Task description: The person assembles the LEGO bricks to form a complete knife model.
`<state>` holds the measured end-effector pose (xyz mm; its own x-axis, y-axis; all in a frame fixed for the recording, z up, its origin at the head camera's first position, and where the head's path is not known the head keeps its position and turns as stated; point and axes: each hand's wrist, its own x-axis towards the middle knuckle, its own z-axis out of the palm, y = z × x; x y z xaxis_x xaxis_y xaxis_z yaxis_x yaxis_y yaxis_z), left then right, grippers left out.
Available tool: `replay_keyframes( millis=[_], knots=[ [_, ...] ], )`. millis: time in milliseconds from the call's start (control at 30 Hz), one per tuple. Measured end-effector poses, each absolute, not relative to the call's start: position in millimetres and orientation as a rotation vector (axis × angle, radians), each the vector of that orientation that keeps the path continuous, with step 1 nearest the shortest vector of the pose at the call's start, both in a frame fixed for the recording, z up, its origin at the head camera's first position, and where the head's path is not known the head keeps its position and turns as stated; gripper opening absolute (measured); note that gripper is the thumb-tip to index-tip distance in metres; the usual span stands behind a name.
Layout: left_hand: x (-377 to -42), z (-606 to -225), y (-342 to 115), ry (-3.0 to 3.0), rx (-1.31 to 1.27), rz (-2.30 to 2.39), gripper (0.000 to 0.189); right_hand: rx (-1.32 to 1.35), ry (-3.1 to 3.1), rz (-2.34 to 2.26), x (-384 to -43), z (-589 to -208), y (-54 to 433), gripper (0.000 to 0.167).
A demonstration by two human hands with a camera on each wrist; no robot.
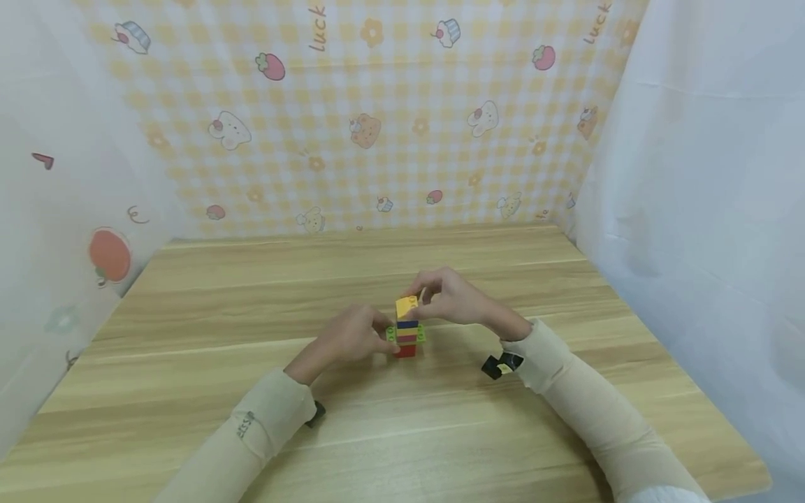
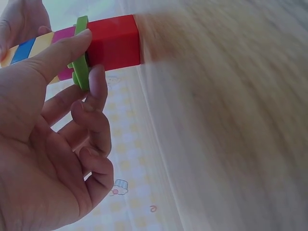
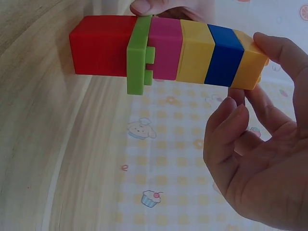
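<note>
A tower of toy building blocks stands upright on the table. At its base is a red block [image 3: 101, 48], with a wide flat green plate [image 3: 137, 62] over it. Above come a magenta block [image 3: 164, 48], a yellow block [image 3: 195, 53], a blue block [image 3: 224, 55] and an orange-yellow block [image 3: 250, 62] on top. My left hand [image 1: 355, 334] pinches the tower low down, thumb and index finger at the green plate and red block. With thumb and index finger, my right hand [image 1: 455, 299] pinches the top orange-yellow block, its other fingers curled beside it.
The wood-grain table [image 1: 409, 433] spreads out around the tower. Behind it hangs a yellow checked cloth [image 1: 402, 91], and white cloth [image 1: 711, 175] hangs at the sides. Dark wrist-camera mounts [image 1: 501, 365] sit under the sleeves.
</note>
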<state>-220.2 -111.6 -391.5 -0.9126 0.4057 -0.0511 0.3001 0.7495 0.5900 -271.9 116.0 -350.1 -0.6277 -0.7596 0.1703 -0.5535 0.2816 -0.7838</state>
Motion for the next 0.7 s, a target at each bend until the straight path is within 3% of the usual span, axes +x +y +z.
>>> replay_keyframes(
  millis=[467, 700],
  knots=[
    [-218.3, -395.7, -113.6, 2.728, 0.530, 0.908, 0.045, -1.161, 2.328, -1.239, -266.9, -347.9, 118.1, 0.030],
    [-217.4, -392.4, -116.9, 2.717, 0.575, 0.878, 0.050, -1.137, 2.347, -1.207, -270.2, -343.0, 125.2, 0.045]
  ],
)
